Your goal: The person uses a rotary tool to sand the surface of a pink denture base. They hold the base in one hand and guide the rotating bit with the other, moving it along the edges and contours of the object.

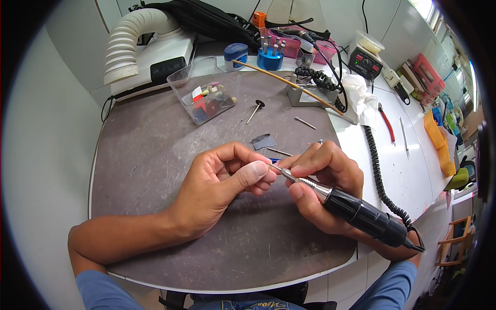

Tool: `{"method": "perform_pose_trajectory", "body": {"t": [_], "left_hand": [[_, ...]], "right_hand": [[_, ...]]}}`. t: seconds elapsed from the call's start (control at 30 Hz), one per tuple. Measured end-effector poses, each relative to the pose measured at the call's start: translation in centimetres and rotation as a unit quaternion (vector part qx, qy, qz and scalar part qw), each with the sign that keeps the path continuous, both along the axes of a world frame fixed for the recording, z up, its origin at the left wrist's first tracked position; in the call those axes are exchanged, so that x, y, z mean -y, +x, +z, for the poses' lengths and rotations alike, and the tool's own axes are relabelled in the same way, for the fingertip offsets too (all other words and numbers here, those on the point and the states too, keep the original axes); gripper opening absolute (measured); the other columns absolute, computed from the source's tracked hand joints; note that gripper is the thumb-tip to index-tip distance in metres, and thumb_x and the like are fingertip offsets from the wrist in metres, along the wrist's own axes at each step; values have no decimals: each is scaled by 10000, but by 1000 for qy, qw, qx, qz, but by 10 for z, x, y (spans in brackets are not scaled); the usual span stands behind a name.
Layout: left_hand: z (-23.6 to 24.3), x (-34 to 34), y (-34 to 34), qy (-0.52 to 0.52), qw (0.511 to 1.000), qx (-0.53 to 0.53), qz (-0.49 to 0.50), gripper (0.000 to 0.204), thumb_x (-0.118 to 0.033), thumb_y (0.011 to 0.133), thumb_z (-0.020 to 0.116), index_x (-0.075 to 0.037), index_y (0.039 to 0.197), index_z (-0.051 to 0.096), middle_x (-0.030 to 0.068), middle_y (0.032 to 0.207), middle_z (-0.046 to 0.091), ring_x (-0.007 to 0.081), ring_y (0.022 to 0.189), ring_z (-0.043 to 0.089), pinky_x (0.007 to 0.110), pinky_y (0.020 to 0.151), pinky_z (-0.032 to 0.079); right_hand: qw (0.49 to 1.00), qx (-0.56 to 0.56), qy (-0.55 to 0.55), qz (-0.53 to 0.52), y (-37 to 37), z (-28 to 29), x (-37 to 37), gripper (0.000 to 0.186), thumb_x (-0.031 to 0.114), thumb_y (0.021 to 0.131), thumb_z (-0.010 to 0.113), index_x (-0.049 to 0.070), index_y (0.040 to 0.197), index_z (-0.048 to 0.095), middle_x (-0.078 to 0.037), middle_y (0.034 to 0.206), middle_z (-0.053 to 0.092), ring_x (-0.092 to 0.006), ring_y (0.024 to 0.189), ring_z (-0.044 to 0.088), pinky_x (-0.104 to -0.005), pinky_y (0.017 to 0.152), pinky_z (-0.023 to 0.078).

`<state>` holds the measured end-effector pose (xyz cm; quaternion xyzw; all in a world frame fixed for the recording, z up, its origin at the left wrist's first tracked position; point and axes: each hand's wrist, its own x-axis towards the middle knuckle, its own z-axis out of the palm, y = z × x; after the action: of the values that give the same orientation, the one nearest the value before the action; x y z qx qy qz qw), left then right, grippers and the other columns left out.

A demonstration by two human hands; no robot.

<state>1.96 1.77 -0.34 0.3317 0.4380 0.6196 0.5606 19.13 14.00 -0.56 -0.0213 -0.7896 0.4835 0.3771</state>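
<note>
My right hand (333, 168) grips a black and silver rotary handpiece (364, 214) near its metal nose, with the black body resting back over the palm. A thin bit (275, 167) sticks out of the nose and reaches the fingertips of my left hand (222, 173). The left thumb and fingers are pinched together at the bit's tip. Whatever they hold there is too small or too covered to make out. Just beyond the fingertips lie a grey piece of abrasive paper (264, 141) and a thin metal bit (279, 152).
A clear plastic bin (204, 98) of small polishing pieces stands at the back left. Behind are a white extractor hose (132, 39), a blue bur holder (269, 58) and a control box (365, 63). A coiled cord (380, 178) runs down the right; red-handled pliers (386, 124) lie beyond it.
</note>
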Motion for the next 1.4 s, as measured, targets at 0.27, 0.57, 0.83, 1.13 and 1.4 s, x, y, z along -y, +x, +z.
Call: {"method": "perform_pose_trajectory", "body": {"t": [0.27, 0.57, 0.83, 1.13, 1.4], "left_hand": [[0, 1, 0, 2, 1000, -1, 2, 129, -143, 937, 628, -42, 1009, 593, 86, 944, 673, 118, 841, 611, 254, 767, 502], [-6, 1, 2, 46, 990, -130, -43, 148, -111, 933, 619, -11, 1040, 636, 66, 944, 667, 95, 838, 609, 240, 769, 496], [1, 7, 18, 104, 939, -317, -82, 117, -101, 930, 618, 4, 941, 667, 27, 891, 651, 80, 785, 586, 231, 724, 481], [3, 10, 23, 175, 855, -487, -35, 105, 7, 841, 647, -2, 944, 660, 82, 893, 663, 132, 787, 622, 252, 680, 489], [-12, 1, 15, 168, 880, -418, 148, 138, -94, 892, 641, -10, 998, 618, 35, 780, 618, 112, 720, 600, 231, 652, 470]], "right_hand": [[1000, -3, -7, -2, 1, -1, 2, 189, 13, 778, 665, -32, 930, 562, -166, 893, 666, -243, 886, 704, -334, 824, 565], [986, 13, -150, -77, -3, 5, -8, 130, 102, 916, 593, -8, 905, 525, -102, 837, 630, -161, 814, 673, -290, 753, 549], [912, 59, -393, -100, -2, 23, -11, 256, 272, 917, 568, 79, 752, 536, 15, 605, 458, -70, 493, 416, -228, 454, 311], [872, 154, -449, -120, 71, 53, 33, 272, 122, 881, 591, 23, 1127, 530, 53, 686, 398, -21, 504, 357, -189, 419, 255], [906, 290, -180, -251, 115, 38, 74, 584, 161, 841, 663, -82, 1315, 423, -18, 633, 566, -74, 546, 536, -238, 487, 393]]}}
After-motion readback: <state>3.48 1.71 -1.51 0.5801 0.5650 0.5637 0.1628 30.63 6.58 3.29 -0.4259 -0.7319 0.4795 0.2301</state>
